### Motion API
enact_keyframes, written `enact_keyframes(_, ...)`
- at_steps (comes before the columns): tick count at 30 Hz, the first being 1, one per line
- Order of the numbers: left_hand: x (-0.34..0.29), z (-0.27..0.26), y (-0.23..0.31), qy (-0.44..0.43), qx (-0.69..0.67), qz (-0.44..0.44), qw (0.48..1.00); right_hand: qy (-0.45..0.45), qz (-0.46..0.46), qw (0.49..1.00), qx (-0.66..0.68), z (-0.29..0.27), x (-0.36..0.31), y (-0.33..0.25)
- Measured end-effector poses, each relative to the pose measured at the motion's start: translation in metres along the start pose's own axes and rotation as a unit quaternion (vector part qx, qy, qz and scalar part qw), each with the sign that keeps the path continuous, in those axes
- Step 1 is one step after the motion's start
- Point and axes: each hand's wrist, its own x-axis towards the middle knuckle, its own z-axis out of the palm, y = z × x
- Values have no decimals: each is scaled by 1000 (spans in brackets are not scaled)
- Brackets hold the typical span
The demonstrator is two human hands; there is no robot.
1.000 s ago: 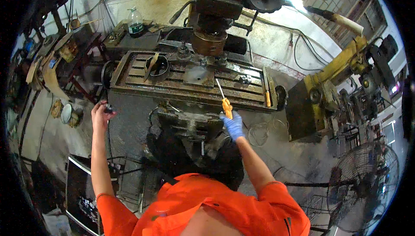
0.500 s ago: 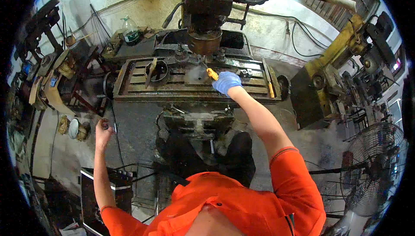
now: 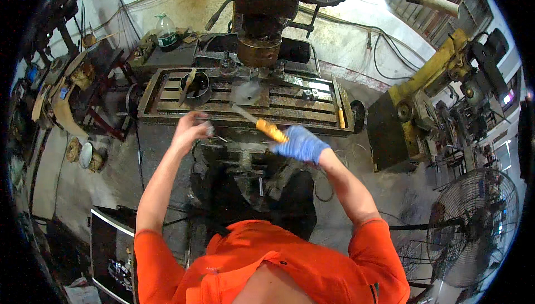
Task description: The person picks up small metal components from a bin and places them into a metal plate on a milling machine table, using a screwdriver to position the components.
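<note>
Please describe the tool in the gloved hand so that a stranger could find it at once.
Start at the milling machine table, the long slotted rusty slab under the machine head. Just at its front edge, the right hand in a blue glove holds a screwdriver, its blade pointing up-left over the table. Its orange-yellow handle sets it apart; a similar tool lies unheld on the table's right end.

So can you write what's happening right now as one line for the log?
right hand: blue glove, holds yellow-handled screwdriver | left hand: bare, at machine table front edge | tip over table
</note>
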Motion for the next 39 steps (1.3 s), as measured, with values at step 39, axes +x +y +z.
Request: enact_keyframes(39,184,111,-20,94,564,328,752,296,97,928,204,12,-44,146)
